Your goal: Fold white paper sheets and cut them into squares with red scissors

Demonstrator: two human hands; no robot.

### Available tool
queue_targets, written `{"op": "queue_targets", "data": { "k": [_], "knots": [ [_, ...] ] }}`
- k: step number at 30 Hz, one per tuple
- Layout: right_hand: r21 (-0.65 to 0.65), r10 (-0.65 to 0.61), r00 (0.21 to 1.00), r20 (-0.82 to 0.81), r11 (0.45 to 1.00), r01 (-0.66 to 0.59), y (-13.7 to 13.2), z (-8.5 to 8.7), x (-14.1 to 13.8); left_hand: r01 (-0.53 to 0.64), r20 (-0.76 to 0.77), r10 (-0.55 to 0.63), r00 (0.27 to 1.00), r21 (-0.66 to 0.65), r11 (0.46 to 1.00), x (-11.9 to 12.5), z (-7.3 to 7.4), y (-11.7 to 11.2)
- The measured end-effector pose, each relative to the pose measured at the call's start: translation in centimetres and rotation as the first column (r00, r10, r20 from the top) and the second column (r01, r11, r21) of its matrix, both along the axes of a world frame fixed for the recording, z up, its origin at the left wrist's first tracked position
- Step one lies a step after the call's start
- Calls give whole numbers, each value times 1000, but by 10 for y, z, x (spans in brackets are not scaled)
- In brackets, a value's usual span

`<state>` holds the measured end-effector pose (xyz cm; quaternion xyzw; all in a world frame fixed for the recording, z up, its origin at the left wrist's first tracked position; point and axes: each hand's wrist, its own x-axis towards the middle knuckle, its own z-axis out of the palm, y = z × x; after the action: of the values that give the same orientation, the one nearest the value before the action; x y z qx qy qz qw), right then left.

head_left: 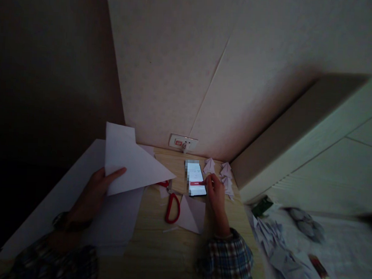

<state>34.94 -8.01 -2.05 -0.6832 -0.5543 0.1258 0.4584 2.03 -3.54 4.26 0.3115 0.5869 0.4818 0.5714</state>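
Observation:
My left hand [105, 181] grips a folded sheet of white paper [129, 161] by its lower left side, thumb on top, and the paper's point reaches right over the red-handled scissors [172, 208]. My right hand [215, 192] is at the right edge of a lit phone [195, 177] lying on the table. One finger reaches toward a red bar on the screen; whether it touches is unclear. The other fingers are bent, with nothing visible in them. A smaller folded paper piece [191, 213] lies below the phone, beside the scissors.
Large white sheets [114, 222] cover the left of the wooden table [151, 232]. Small folded paper pieces [226, 171] sit at its far right. A wall socket [183, 143] is behind the phone. Beyond the right edge, a pile of folded papers [279, 250] lies lower down.

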Motion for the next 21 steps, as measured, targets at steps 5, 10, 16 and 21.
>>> {"op": "queue_targets", "data": {
  "k": [5, 10, 16, 21],
  "knots": [
    [11, 5, 999, -53, 1000, -4, -1, 3, 1, 5, 4, -5, 1000, 9, 1000, -1, -2, -1],
    [44, -10, 995, -101, 999, 14, -2, 6, 0, 7, 11, -7, 1000, 20, 1000, -1, 0, -1],
    [35, -1, 996, -86, 999, 4, -1, 5, -2, 26, -1, -26, 1000, -9, 1000, -3, -4, 1],
    [12, -16, 1000, -21, 1000, 16, 0, 3, -2, 36, -1, -36, 999, 54, 998, -3, -8, 1]
  ]
}}
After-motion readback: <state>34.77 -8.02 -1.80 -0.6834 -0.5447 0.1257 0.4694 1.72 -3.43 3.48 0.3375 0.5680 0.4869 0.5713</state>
